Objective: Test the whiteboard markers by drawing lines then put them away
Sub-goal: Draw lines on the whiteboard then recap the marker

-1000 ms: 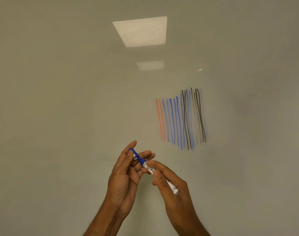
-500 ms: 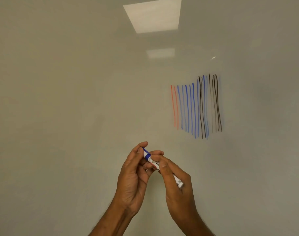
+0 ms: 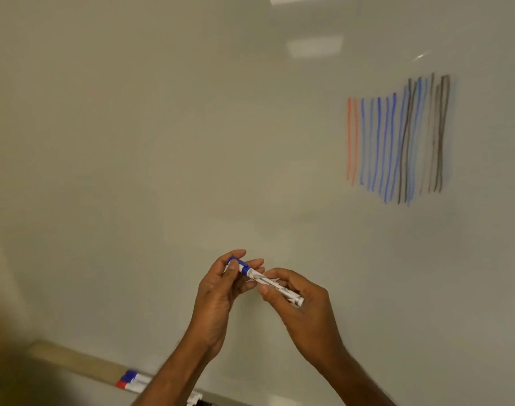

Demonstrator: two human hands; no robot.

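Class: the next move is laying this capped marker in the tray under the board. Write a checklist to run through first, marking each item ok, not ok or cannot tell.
1. Cap sits on the blue marker: ok.
2. Cap pressed fully home: cannot tell.
3. Left hand grips the cap end and right hand holds the barrel: ok.
4. Blue lines drawn on the whiteboard: ok.
5. Tray has a bare stretch left of the stored markers: ok.
6. Rest of the tray, behind the forearms: cannot tell.
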